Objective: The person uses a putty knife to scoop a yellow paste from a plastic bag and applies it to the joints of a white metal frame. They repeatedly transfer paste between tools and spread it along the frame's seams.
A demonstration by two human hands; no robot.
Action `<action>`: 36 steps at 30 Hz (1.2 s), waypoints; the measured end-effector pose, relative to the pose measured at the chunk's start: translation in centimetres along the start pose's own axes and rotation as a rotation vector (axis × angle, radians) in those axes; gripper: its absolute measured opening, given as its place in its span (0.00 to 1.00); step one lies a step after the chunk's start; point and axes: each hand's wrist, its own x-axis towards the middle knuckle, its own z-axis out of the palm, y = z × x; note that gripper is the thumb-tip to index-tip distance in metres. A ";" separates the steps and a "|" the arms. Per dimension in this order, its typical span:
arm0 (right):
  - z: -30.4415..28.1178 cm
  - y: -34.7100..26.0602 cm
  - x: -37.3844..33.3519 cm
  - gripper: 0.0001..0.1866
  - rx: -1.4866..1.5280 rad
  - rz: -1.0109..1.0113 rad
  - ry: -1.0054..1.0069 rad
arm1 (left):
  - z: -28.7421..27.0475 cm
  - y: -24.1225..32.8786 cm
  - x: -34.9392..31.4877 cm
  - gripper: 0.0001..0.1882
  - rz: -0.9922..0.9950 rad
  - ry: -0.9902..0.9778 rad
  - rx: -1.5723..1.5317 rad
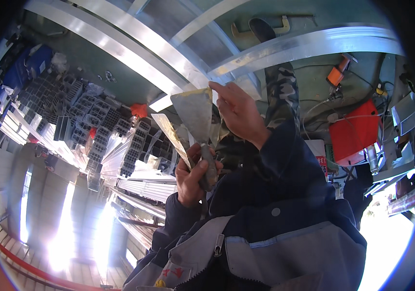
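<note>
so, grey scraper (195,116) w/ yellowish edge; l hand (193,177) grips it + strip (170,136), r hand (239,114) half-open

The grey scraper (198,123), its flared blade yellow-smeared along the top edge, stands upright in the left grip (192,177) beside a tilted, yellow-smeared flat piece (172,137).

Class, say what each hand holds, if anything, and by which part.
Left hand: scraper by its handle, and a strip by its lower end. Right hand: fingertips at the scraper's top right corner; contact unclear.
</note>
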 end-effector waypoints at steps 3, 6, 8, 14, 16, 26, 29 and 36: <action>0.3 0.1 -0.1 0.21 -0.133 -0.100 0.040 | 0.1 0.2 0.0 0.29 -0.009 0.004 0.026; 0.3 -0.1 -0.2 0.21 -0.149 -0.111 0.044 | 0.5 0.4 0.0 0.29 0.000 0.013 0.061; 0.4 -0.2 -0.3 0.21 -0.222 -0.145 0.060 | 0.8 0.8 0.0 0.30 -0.004 0.030 0.081; 1.0 1.1 -0.5 0.20 -0.015 -0.076 0.051 | 0.9 1.0 0.1 0.31 -0.025 0.043 0.106; 1.0 1.4 -0.4 0.17 0.175 0.000 0.024 | 0.9 1.0 0.3 0.30 -0.030 0.048 0.124; -0.1 0.2 3.0 0.23 0.473 0.495 -0.051 | -1.0 1.9 0.1 0.28 0.120 0.119 0.140; 0.4 0.6 4.2 0.26 0.345 0.480 -0.072 | -1.6 2.9 0.0 0.28 0.160 0.118 0.161; 0.7 -0.6 7.1 0.31 0.360 0.608 -0.152 | -2.6 4.1 0.9 0.30 0.210 0.092 0.189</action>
